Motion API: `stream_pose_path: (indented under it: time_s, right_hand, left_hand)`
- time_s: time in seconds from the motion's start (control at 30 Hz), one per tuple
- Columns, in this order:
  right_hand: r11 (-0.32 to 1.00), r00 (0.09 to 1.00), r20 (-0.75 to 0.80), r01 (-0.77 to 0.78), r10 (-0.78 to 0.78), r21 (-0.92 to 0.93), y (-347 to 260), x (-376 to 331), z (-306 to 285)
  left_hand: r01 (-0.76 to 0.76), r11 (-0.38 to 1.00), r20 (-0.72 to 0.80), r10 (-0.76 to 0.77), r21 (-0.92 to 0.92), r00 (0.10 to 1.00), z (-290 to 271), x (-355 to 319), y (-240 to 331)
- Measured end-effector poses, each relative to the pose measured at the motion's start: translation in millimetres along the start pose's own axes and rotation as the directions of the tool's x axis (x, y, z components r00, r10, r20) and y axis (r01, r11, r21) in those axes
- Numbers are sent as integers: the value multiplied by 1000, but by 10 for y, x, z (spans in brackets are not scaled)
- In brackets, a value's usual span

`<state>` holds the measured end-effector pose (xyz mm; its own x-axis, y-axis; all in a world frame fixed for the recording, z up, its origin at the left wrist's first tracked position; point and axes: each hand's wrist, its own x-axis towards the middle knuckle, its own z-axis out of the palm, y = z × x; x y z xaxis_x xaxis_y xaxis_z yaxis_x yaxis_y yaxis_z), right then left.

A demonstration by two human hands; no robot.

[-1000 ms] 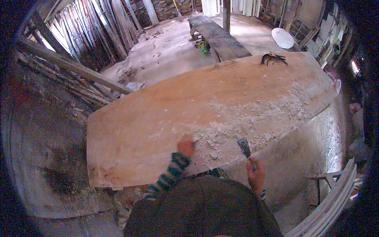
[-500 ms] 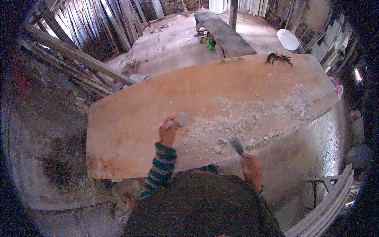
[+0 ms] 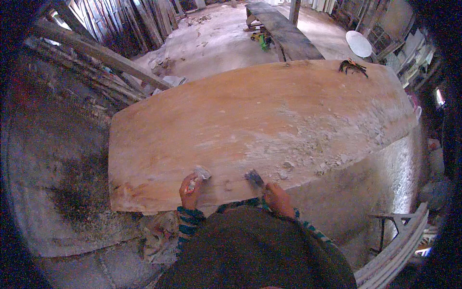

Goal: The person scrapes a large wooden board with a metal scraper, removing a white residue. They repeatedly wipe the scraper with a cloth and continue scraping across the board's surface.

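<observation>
A wide wooden board (image 3: 192, 125) lies in front of me, with pale dust and broken flakes (image 3: 322, 139) spread over its right half. My left hand (image 3: 189, 192) is closed round a scraper (image 3: 202, 172) whose whitish blade points away to the right, low over the board near its front edge. To the right, my right hand (image 3: 278, 198) grips the handle of a second scraper (image 3: 254, 178). Its dark, broad end slants left toward the board. A gap separates the two tools. Whether either blade touches the wood I cannot tell.
A dark strappy bundle (image 3: 353, 67) lies at the board's far right corner. Beyond stand a long, narrow bench (image 3: 284, 31) and a round white disc (image 3: 359, 44). Poles and planks (image 3: 91, 53) lean at left. Stacked pale strips (image 3: 397, 250) rest at lower right.
Both hands have come nearer the board's front edge. My left moved back and slightly left; my right moved left. Fewer flakes lie between the tools. The view has shifted slightly.
</observation>
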<state>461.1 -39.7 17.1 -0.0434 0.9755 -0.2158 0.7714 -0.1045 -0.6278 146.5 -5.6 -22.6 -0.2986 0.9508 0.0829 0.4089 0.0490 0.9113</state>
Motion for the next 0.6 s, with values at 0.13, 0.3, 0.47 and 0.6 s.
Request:
stream_pose_path:
  time_s: [0.13, 0.3, 0.47, 0.6]
  right_hand:
    - [1000, 994, -112, -9, 7, -9, -222, 700, 389]
    - [995, 985, -150, -91, 84, -40, -494, 572, 136]
    - [970, 951, -209, -240, 229, -32, -244, -303, 278]
    - [934, 883, -324, -356, 341, 13, -581, -104, 450]
  left_hand:
    - [-4, 998, 142, 12, -60, 990, -153, 74, 119]
    - [7, 995, 289, -35, 97, 957, -365, 186, 188]
    - [-91, 992, 310, 115, -90, 944, -488, 283, 87]
    - [-126, 977, 336, 179, -175, 925, -535, 350, 14]
